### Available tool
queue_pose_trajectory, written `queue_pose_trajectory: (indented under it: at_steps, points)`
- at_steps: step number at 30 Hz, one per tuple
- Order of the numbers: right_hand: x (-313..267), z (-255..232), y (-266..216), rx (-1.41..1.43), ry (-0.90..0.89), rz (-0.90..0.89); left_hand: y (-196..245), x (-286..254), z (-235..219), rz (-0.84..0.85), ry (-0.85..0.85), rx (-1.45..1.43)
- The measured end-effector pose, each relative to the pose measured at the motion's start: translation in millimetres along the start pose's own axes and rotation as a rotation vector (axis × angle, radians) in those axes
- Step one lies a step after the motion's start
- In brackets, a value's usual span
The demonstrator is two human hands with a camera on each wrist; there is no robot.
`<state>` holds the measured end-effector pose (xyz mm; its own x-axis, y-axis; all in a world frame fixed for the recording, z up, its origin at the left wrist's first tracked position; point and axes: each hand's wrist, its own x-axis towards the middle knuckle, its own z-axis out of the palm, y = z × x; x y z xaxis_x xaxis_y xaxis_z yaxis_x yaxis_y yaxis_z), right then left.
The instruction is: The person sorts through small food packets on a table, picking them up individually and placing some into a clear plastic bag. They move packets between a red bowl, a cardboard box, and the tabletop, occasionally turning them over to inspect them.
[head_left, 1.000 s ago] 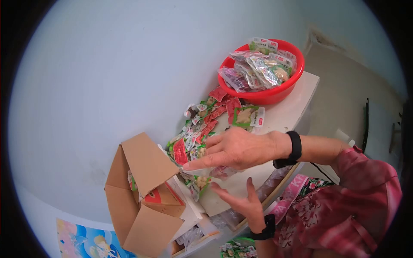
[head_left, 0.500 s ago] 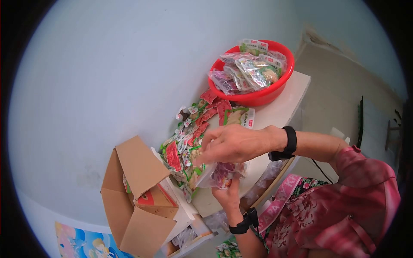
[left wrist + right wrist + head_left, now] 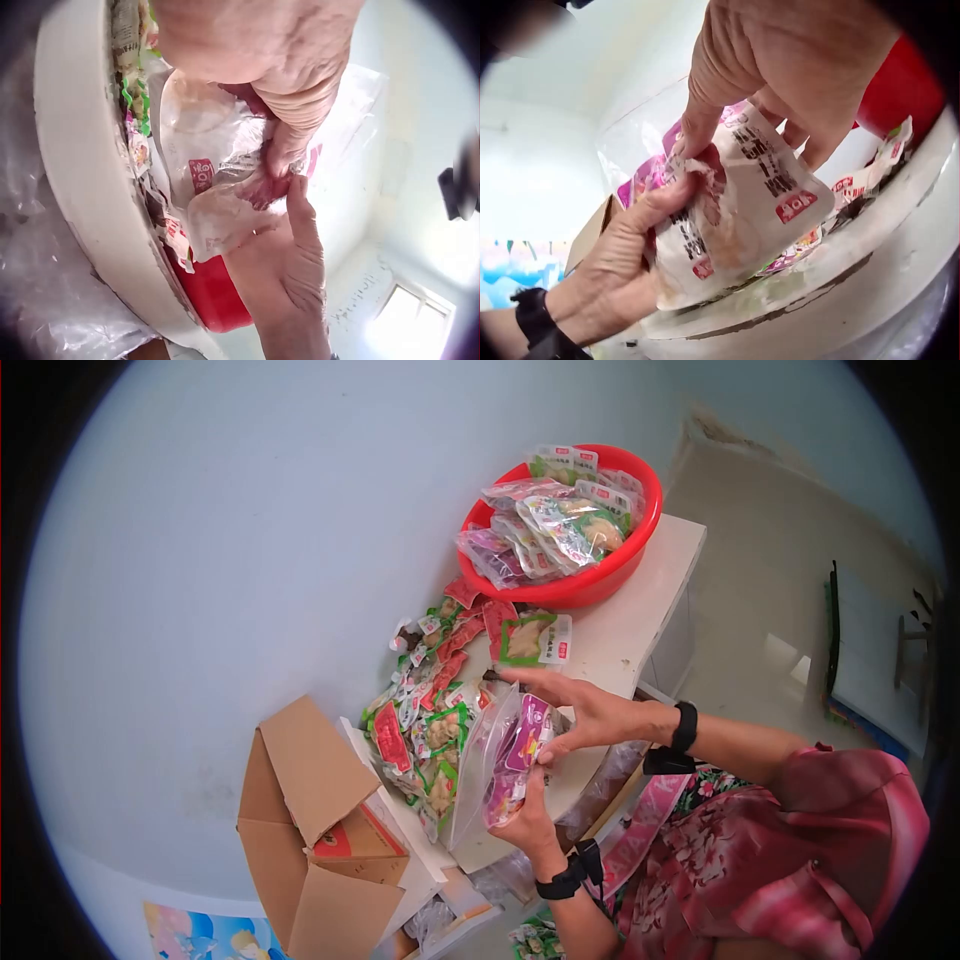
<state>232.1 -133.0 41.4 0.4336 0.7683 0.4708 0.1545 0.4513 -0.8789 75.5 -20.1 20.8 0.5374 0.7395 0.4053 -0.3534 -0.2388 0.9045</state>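
Note:
Purple-and-white snack packets stand side by side between my two hands above the table, with a clear plastic bag around or beside them. From below, my left hand grips the lower packet, its thumb on the packet's near face. My right hand holds the upper packet from above, fingers behind it and thumb in front. The right wrist view shows the white printed packet backs close together, both thumbs near where they meet. A heap of mixed small packets lies just beyond the hands.
A red basin full of filled bags stands at the table's far end, with a green-edged packet lying before it. At the left is an open cardboard box. The wall runs along the table's back.
My left hand, earlier open and apart, has risen to grip the purple packets. The right hand has drawn back from the heap onto them, and the clear bag is now upright.

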Motion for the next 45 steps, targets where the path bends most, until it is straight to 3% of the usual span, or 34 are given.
queue_pose_trajectory:
  at_steps: [4,12,15,17,18,20,24,27,33,34,36,39,42,45]
  points:
    - [5,-7,14,0.098,-0.195,0.262,-6,6,-8,0.066,-0.031,0.005]
    - [14,-4,6,0.131,-0.152,0.132,0,7,-33,-0.041,-0.132,0.152]
    - [29,-6,-20,0.079,-0.169,0.144,14,8,-17,0.030,-0.069,0.084]
    - [41,-7,-31,-0.012,-0.198,0.136,0,10,-28,0.020,-0.089,0.142]
    - [44,-5,-31,-0.040,-0.171,0.010,-1,13,-29,0.018,-0.096,0.173]
    - [53,-6,-37,-0.127,-0.194,-0.046,-1,15,-29,0.044,-0.095,0.113]
    - [65,-5,-52,-0.201,-0.201,-0.142,19,14,-29,0.007,-0.110,0.143]
    - [72,-8,-59,-0.283,-0.274,-0.091,54,19,-20,-0.077,-0.089,0.209]
    - [82,-1,-81,-0.331,-0.192,-0.377,56,40,-37,0.095,-0.094,0.195]
    - [82,-4,-79,-0.354,-0.200,-0.343,61,43,-41,0.120,-0.154,0.319]
    - [85,-8,-75,-0.391,-0.222,-0.286,66,44,-39,0.101,-0.152,0.266]
    - [88,-9,-82,-0.426,-0.243,-0.457,81,47,-41,0.117,-0.125,0.249]
    - [86,-10,-86,-0.405,-0.262,-0.321,88,46,-43,0.116,-0.131,0.261]
    - [87,-14,-83,-0.452,-0.249,-0.381,91,48,-41,0.137,-0.145,0.260]
